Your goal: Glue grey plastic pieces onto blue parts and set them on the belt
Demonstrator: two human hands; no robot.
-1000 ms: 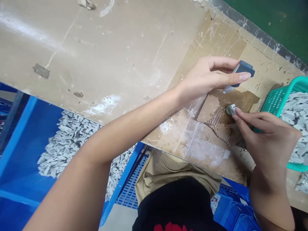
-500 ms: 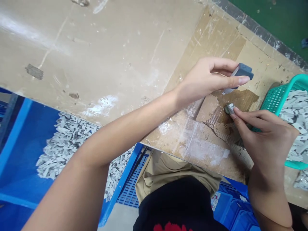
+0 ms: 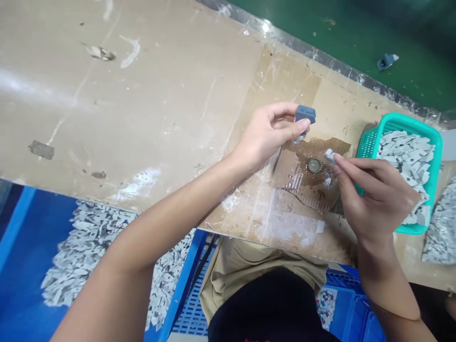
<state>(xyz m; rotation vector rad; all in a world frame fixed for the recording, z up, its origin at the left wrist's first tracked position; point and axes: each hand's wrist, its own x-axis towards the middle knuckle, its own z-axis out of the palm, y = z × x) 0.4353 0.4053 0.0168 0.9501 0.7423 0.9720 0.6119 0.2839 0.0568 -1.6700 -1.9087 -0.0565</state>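
My left hand [image 3: 272, 130] pinches a dark grey-blue block [image 3: 305, 114] with a lighter piece at its lower end, held above the worktable. Between the thumb and fingers of my right hand [image 3: 374, 190] is a small light grey part [image 3: 329, 155]. A small round cap [image 3: 314, 165] that looks to hold clear liquid lies on a wet, torn piece of cardboard [image 3: 285, 171], left of the small part and apart from it.
A green basket [image 3: 437, 175] of grey parts stands to the right, beside a clear bag of parts [image 3: 441, 232]. Below the table [image 3: 171, 95] at the left is a blue bin [image 3: 28, 266] with many grey parts. A dark object [image 3: 386, 61] lies beyond the far edge.
My right hand has lifted the small part off the round cap, which now shows fully. The view has shifted, so the hands and basket appear further left. Both hands keep their holds.
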